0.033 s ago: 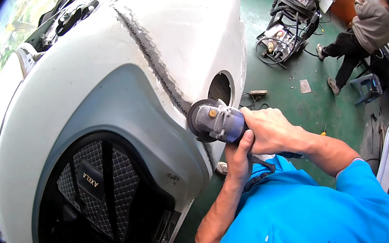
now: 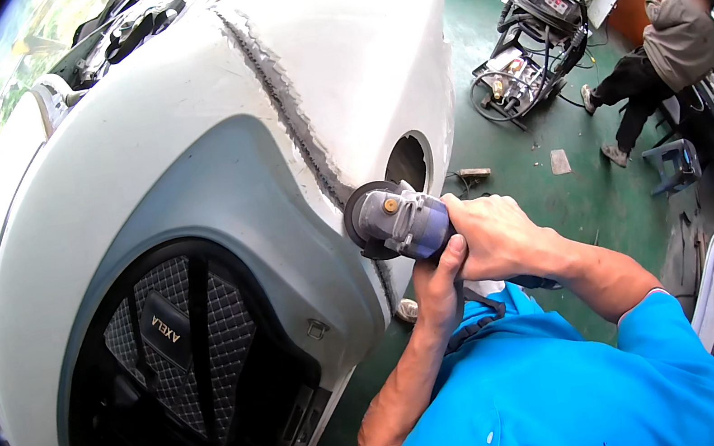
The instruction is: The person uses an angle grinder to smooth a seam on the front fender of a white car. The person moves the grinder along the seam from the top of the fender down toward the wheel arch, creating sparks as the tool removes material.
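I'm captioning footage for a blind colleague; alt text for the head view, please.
A left hand and right hand hold an angle grinder at a rough grey seam on a white car body. Beyond are a cabled machine and another person.

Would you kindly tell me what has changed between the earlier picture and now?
Nothing was taken hold of or let go, and nothing has clearly moved; the slight shifts in the picture may be only the camera's. The left hand and right hand still hold the angle grinder beside the dark seam in the white car panel, and the co-worker is still at the right.
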A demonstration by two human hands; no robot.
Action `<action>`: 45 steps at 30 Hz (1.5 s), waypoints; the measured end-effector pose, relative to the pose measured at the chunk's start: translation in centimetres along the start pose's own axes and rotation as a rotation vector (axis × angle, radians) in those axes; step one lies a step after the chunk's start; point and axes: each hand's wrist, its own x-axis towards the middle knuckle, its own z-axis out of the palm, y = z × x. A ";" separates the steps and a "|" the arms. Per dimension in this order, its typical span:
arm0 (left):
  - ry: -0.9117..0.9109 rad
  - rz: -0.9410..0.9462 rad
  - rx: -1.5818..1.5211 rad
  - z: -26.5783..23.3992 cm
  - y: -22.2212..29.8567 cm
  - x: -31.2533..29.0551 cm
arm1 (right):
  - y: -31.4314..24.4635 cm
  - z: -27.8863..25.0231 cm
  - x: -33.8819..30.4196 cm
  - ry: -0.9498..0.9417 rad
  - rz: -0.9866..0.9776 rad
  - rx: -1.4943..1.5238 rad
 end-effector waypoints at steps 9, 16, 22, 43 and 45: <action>-0.066 0.012 -0.209 -0.2 0.1 2.9 | -2.4 -2.5 1.3 0.061 -0.046 -0.251; -0.140 0.023 -0.296 -0.4 -0.3 3.1 | -3.1 -2.6 1.3 0.091 -0.090 -0.328; -0.156 0.050 -0.321 -0.6 -0.7 3.3 | -3.7 -2.8 1.2 0.061 -0.061 -0.365; -0.177 0.041 -0.237 -0.2 2.1 4.6 | -2.8 -2.7 1.9 0.196 -0.054 -0.281; -0.150 0.021 -0.195 -0.4 1.3 3.7 | -2.0 -2.3 1.3 0.169 -0.049 -0.211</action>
